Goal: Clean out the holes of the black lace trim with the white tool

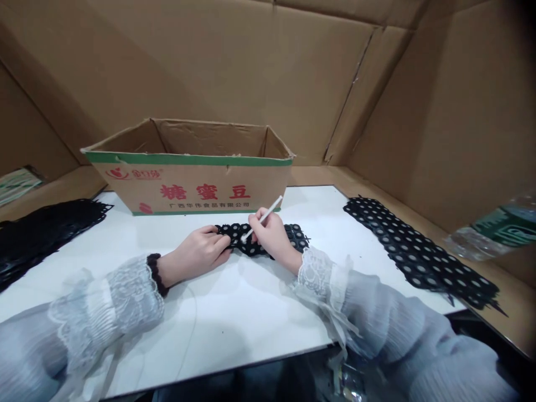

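A black strip with rows of pale round spots lies on the white tabletop, in front of the cardboard box. My left hand is closed on the strip's left end, fingers curled and pressed on it. In my right hand a thin white cotton swab is pinched between thumb and fingers. The swab slants up to the right, and its fuzzy tip is at the strip just right of my left fingers. My right hand covers part of the strip's middle.
An open cardboard box stands behind my hands. To the right are a stack of black spotted strips and a clear bottle with a green label. Black strips lie heaped at the left. Cardboard walls enclose the table.
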`<state>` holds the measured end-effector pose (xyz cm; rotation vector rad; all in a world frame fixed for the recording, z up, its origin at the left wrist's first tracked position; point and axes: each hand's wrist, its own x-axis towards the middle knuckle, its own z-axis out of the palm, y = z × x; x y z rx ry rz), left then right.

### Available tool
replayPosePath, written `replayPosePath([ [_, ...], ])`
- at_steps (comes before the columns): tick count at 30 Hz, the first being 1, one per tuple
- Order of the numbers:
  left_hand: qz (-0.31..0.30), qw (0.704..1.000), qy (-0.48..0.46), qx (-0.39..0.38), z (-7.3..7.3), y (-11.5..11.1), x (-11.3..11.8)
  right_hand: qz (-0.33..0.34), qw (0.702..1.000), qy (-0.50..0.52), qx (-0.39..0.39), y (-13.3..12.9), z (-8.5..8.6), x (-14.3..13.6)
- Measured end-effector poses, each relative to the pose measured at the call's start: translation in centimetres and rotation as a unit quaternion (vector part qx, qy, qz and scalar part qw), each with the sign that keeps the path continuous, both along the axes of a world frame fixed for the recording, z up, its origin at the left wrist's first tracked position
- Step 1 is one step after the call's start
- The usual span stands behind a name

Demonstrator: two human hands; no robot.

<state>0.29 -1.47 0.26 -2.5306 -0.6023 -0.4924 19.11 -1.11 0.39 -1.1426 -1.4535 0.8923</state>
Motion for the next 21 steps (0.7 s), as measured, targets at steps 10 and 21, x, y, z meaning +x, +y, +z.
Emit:
replayPosePath([
  [10, 0.072, 0.995, -0.054, -0.043, 0.2, -0.8, 0.1, 0.08, 0.99, 0.11, -0.045, -0.6, 0.3, -0.9],
  [21, 0.113, 0.991, -0.06, -0.026, 0.1, -1.1, -0.5, 0.083, 0.98, 0.128, -0.124, 0.1, -1.0, -1.4],
])
